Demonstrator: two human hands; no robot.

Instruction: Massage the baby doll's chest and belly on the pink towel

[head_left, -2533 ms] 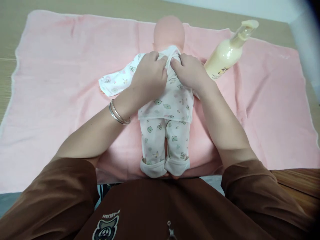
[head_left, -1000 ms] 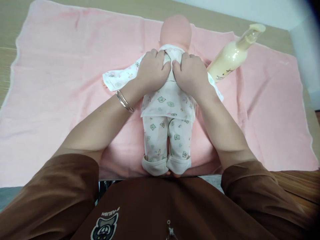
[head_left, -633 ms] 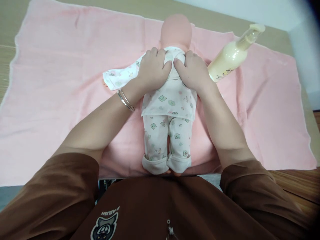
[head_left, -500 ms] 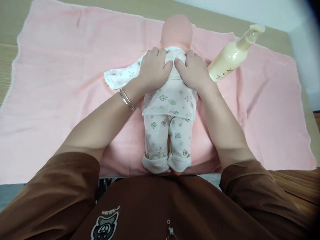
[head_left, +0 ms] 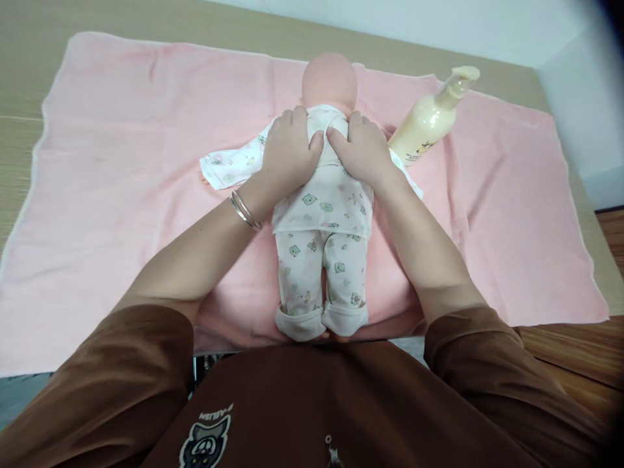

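Observation:
A baby doll (head_left: 322, 198) lies face down, its bald head (head_left: 329, 81) pointing away from me. It wears a white top and trousers printed with small green animals, the trouser cuffs turned up. My left hand (head_left: 292, 146) rests on the doll's left upper back and shoulder, thumb apart from the fingers. On the opposite shoulder lies my right hand (head_left: 363, 146), its thumb angled inward towards the other thumb. Both palms face down on the cloth top, with the fingertips near the doll's neck. The doll's right sleeve is partly hidden behind my right forearm.
A pink towel (head_left: 121, 162) covers much of the tan table (head_left: 29, 78). To the right of the doll, a pale yellow pump bottle (head_left: 426, 123) stands on the towel, close to my right hand. A white wall (head_left: 414, 29) is behind the table.
The whole view has shifted, so the doll, towel and bottle appear slightly lower and further left. Both hands stay on the doll's upper back, with little visible change in their pose.

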